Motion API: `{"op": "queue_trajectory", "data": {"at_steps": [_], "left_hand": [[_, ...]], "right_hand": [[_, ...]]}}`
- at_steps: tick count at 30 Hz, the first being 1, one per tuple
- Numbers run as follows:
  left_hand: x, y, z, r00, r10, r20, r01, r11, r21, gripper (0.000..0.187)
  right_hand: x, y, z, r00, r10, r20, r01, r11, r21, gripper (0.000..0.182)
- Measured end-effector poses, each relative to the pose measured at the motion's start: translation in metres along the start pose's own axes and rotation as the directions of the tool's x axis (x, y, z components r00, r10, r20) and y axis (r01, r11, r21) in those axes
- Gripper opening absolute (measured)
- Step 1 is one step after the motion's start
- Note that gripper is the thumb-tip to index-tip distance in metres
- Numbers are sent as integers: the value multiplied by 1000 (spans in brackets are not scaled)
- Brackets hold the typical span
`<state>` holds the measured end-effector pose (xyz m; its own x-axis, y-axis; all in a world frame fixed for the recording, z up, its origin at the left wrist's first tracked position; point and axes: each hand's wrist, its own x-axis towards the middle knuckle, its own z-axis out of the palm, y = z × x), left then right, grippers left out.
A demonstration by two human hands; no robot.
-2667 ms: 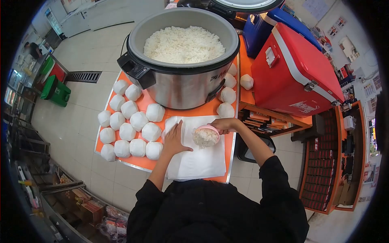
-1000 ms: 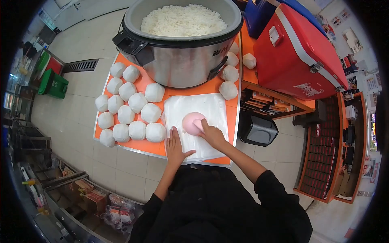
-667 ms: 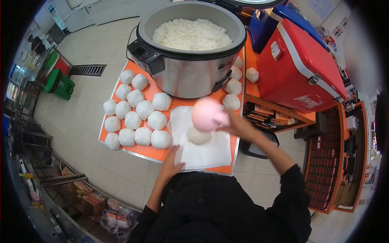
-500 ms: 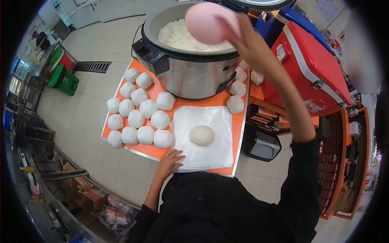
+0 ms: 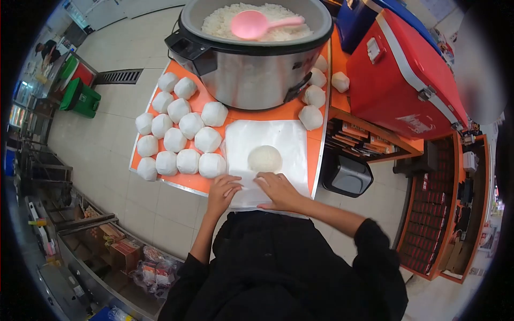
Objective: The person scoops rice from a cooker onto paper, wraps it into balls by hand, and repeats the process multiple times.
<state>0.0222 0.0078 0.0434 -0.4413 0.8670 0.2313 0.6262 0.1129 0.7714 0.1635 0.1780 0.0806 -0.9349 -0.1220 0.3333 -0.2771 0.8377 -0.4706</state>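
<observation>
A rounded mound of rice (image 5: 265,159) lies on the white paper sheets (image 5: 289,134) at the front of the orange table. My left hand (image 5: 222,193) touches the left front edge of the paper, its fingers bent; whether they pinch a sheet is hard to make out. Just below the mound, my right hand (image 5: 278,191) rests on the paper with thumb and fingers apart. The pink scoop (image 5: 249,24) lies on the rice (image 5: 225,16) inside the large cooker (image 5: 251,80). Several white wrapped balls (image 5: 179,109) sit left of the paper.
More wrapped balls (image 5: 310,117) line the table's right side. Beyond them stand a red cooler (image 5: 407,80) and a blue one (image 5: 356,24). A dark bin (image 5: 348,175) is on the floor at right. Far left, a person (image 5: 50,51) stands near a green bin (image 5: 80,98).
My right hand has let go of the pink scoop, now lying in the cooker, and has come down to the paper below the rice mound. The view has shifted slightly.
</observation>
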Motion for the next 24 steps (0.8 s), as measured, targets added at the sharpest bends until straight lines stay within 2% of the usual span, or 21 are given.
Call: {"op": "queue_trajectory", "data": {"at_steps": [1, 2, 3, 4, 5, 6, 7, 8, 9, 10, 11, 13, 14, 15, 16, 17, 18, 20, 21, 22, 24], "left_hand": [[6, 16, -1, 991, 53, -121, -32, 984, 174, 14], [9, 25, -1, 965, 127, -231, -41, 938, 345, 16], [-6, 21, 8, 942, 186, -280, -74, 927, 369, 20], [-13, 24, 10, 944, 191, -270, -82, 926, 369, 20], [-19, 26, 13, 958, 275, -80, -236, 916, 326, 20], [-22, 26, 17, 927, 359, 110, -375, 892, 253, 20], [-20, 27, 21, 964, 233, 128, -259, 932, 255, 19], [-18, 28, 24, 963, 234, 133, -261, 931, 253, 19], [-16, 28, 26, 939, 343, 43, -335, 873, 356, 17], [-12, 33, 27, 891, 452, -38, -386, 801, 458, 15], [-4, 47, 25, 892, 450, -38, -386, 803, 455, 15], [9, 70, 20, 899, 437, -23, -394, 831, 393, 14], [11, 63, 25, 901, 433, -25, -389, 833, 393, 14], [9, 48, 35, 972, 237, -10, -218, 910, 353, 18], [6, 33, 47, 999, 30, 15, -34, 948, 316, 21], [6, 21, 49, 995, -93, 45, 74, 946, 314, 25], [4, 10, 51, 995, -92, 44, 74, 947, 313, 25], [5, 2, 53, 987, -157, 14, 142, 926, 351, 32], [-3, -5, 59, 975, -169, -142, 191, 968, 164, 38], [-1, -2, 58, 975, -173, -142, 196, 967, 163, 38], [2, 4, 54, 901, -414, -130, 397, 908, -134, 43]], "right_hand": [[-10, 1, 13, 978, 202, -54, -205, 978, -49, 23], [-15, 2, 18, 913, 391, -117, -402, 912, -85, 22], [-22, 5, 23, 909, 398, -121, -409, 909, -85, 22], [-23, 6, 23, 853, 513, -93, -511, 858, 49, 19], [-23, 8, 23, 788, 614, -50, -598, 782, 178, 16], [-23, 10, 24, 784, 619, -56, -601, 778, 182, 16], [-21, 9, 23, 777, 623, -92, -594, 773, 223, 13], [-19, 9, 23, 769, 626, -129, -582, 769, 262, 11], [-19, 10, 25, 764, 631, -131, -587, 765, 264, 11], [-21, 13, 29, 738, 668, -97, -603, 718, 348, 10], [-21, 14, 30, 715, 697, -58, -613, 665, 427, 10], [-22, 14, 27, 696, 716, -54, -626, 642, 442, 9], [-23, 13, 26, 677, 734, -54, -637, 620, 458, 8], [-25, 12, 29, 677, 735, -48, -639, 619, 457, 8], [-29, 10, 34, 762, 626, -166, -545, 758, 357, 10], [-34, 9, 39, 831, 489, -267, -435, 869, 236, 12], [-38, 8, 45, 831, 488, -267, -436, 869, 235, 12], [-49, 0, 55, 953, 283, -111, -290, 955, -56, 22], [-56, -7, 57, 966, 253, -57, -257, 964, -66, 28], [-61, -13, 58, 966, 253, -53, -257, 964, -64, 28], [-68, -23, 60, 983, 184, 7, -183, 983, -15, 28]]}}
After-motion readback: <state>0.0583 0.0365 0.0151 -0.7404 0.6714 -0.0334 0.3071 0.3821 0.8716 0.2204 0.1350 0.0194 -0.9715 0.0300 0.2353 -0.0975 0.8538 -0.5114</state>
